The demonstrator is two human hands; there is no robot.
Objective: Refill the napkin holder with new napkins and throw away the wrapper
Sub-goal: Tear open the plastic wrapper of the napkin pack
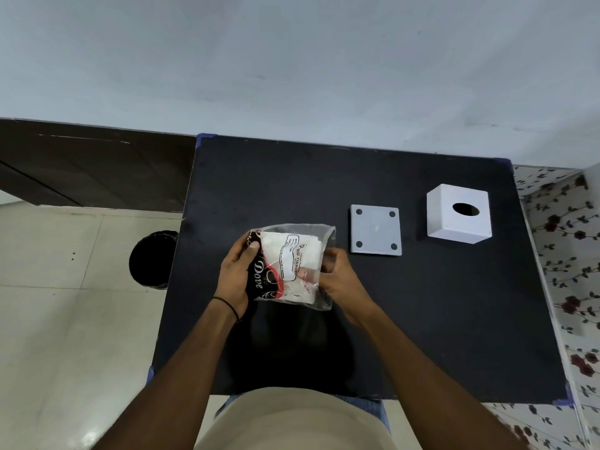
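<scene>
A clear plastic napkin pack (292,264) with black and red print holds white napkins and hovers just above the black table (422,319). My left hand (235,274) grips its left, printed side. My right hand (337,277) pinches its right edge, where the clear wrapper stands open. To the right lies the holder's white base plate (375,233), flat, with dark round feet facing up. Further right stands the white cube napkin holder cover (457,214) with an oval hole on top.
A black bin (152,259) with a dark liner stands on the tiled floor just left of the table. A dark cabinet (91,167) runs along the wall at the back left. A floral cloth surface (568,254) borders the table's right side.
</scene>
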